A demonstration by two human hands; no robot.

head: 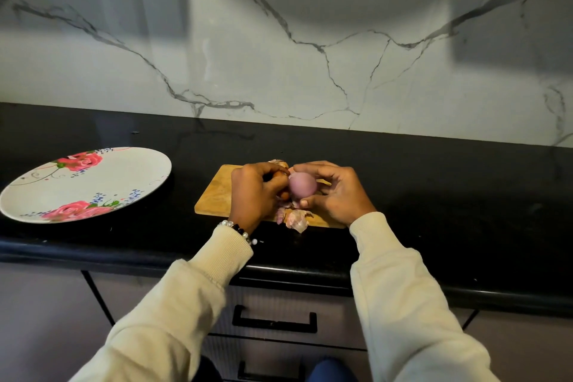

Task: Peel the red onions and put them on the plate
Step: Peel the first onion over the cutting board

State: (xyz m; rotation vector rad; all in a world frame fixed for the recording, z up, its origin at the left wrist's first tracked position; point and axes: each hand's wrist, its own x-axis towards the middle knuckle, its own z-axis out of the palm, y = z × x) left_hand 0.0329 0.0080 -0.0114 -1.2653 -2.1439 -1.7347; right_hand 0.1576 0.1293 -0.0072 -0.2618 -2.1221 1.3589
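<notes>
Onion (302, 185) sits between both hands over the cutting board (214, 192). Right hand (333, 192) grip cups it; left hand (252, 192) grip pinches the skin at its left end. Looks light, firm, slick once bare: hold round the belly. Plate (130, 183) is well left on the tabletop (434, 183), nothing on it.

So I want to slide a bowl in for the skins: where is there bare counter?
Bare black counter lies right of the cutting board, and a narrower strip between the board and the floral plate. The plate itself holds nothing. The board is crowded: both hands, left hand and right hand, hold the red onion, with peels at its front edge.
</notes>
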